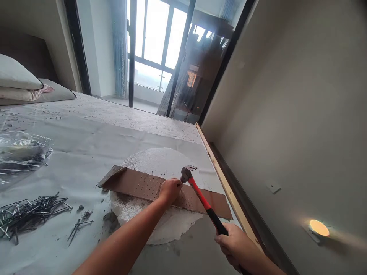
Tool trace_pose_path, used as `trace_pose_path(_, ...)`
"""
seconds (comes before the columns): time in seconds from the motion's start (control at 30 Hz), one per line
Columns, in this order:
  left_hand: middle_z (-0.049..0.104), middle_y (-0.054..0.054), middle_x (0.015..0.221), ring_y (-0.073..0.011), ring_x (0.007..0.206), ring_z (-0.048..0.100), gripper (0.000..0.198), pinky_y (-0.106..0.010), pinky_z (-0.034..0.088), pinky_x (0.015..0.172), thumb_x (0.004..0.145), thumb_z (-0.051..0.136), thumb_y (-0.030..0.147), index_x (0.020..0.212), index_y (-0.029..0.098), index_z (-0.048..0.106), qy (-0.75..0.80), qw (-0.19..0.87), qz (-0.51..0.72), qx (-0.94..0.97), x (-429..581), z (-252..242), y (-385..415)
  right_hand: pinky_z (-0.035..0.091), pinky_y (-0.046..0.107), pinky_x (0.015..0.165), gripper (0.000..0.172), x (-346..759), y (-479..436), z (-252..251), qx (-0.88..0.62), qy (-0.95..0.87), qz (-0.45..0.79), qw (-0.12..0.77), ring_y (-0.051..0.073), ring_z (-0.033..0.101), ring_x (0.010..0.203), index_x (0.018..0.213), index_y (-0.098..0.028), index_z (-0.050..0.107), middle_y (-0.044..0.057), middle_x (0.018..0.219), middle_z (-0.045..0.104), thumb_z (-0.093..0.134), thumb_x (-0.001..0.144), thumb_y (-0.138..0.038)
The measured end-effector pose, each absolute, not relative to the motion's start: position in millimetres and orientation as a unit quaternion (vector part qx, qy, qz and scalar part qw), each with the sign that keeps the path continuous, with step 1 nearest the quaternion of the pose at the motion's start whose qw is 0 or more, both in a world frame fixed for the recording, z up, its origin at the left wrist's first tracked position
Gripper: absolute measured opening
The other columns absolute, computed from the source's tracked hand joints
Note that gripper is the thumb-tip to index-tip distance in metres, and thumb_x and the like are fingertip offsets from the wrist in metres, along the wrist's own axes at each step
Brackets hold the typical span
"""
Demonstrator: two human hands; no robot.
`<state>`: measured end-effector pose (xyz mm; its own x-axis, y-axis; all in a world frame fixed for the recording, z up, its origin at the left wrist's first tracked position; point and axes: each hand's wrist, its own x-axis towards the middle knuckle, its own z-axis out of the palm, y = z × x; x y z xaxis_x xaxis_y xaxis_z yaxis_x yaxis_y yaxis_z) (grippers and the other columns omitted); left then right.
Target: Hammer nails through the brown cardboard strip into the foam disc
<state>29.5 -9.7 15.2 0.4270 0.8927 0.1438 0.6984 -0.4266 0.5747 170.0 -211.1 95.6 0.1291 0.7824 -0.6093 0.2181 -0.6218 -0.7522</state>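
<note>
A brown board with rows of small holes lies across a pale, rough-edged slab. My left hand rests on the middle of the board, its fingertips pinched around a nail that is mostly hidden. In my right hand is a claw hammer with a red and black handle, gripped near its lower end. The hammer's head is right beside my left fingertips, above the board; whether it touches the nail, I cannot tell. A loose pile of nails lies to the left, with a few stray nails nearer the slab.
Grey sheeting covers the work surface. A clear plastic bag with dark contents sits at left, below a pillow. A wooden strip runs along the right edge beside the wall. Glass doors stand behind.
</note>
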Motion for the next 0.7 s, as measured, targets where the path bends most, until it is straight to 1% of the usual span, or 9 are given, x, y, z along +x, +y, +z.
trace_pose_path(0.17, 0.070, -0.004, 0.094, -0.0174, 0.083, 0.061, 0.023, -0.024, 0.039, 0.070, 0.080, 0.050, 0.028, 0.084, 0.023, 0.072, 0.474, 0.222, 0.226, 0.821, 28.2, 11.6, -9.0, 0.016, 0.019, 0.028, 0.014, 170.4, -211.3, 95.4, -0.700, -0.354, 0.540, 0.304, 0.004, 0.016, 0.028, 0.068, -0.024, 0.030, -0.014, 0.038, 0.025, 0.043, 0.068, -0.028)
trace_pose_path(0.33, 0.070, -0.005, 0.094, -0.0174, 0.082, 0.061, 0.024, -0.025, 0.039, 0.070, 0.080, 0.048, 0.026, 0.083, 0.022, 0.072, 0.477, 0.212, 0.212, 0.826, 26.9, 12.5, -9.3, 0.014, 0.019, 0.028, 0.016, 170.3, -210.6, 87.5, -0.710, -0.329, 0.566, 0.259, 0.004, 0.017, 0.027, 0.067, -0.024, 0.028, -0.014, 0.037, 0.026, 0.043, 0.063, -0.025)
trace_pose_path(0.5, 0.070, -0.004, 0.094, -0.0174, 0.082, 0.061, 0.024, -0.025, 0.039, 0.070, 0.079, 0.048, 0.027, 0.083, 0.022, 0.072, 0.476, 0.208, 0.218, 0.826, 26.4, 13.0, -9.8, 0.015, 0.019, 0.029, 0.017, 166.0, -209.0, 89.9, -0.693, -0.338, 0.547, 0.327, 0.003, 0.017, 0.028, 0.068, -0.024, 0.028, -0.015, 0.037, 0.025, 0.043, 0.062, -0.030)
trace_pose_path(0.63, 0.070, -0.007, 0.092, -0.0184, 0.082, 0.061, 0.026, -0.026, 0.039, 0.071, 0.079, 0.046, 0.024, 0.082, 0.020, 0.072, 0.477, 0.208, 0.205, 0.829, 25.2, 14.3, -10.4, 0.013, 0.018, 0.031, 0.017, 164.6, -210.3, 85.2, -0.697, -0.329, 0.572, 0.283, 0.002, 0.018, 0.028, 0.067, -0.023, 0.029, -0.014, 0.039, 0.026, 0.043, 0.059, -0.026)
trace_pose_path(0.7, 0.070, -0.007, 0.092, -0.0190, 0.082, 0.061, 0.026, -0.027, 0.039, 0.072, 0.079, 0.046, 0.023, 0.082, 0.020, 0.072, 0.473, 0.213, 0.204, 0.831, 24.6, 15.0, -10.5, 0.013, 0.018, 0.032, 0.015, 167.5, -212.6, 83.1, -0.691, -0.341, 0.564, 0.296, 0.001, 0.017, 0.029, 0.066, -0.023, 0.031, -0.014, 0.040, 0.025, 0.044, 0.061, -0.028)
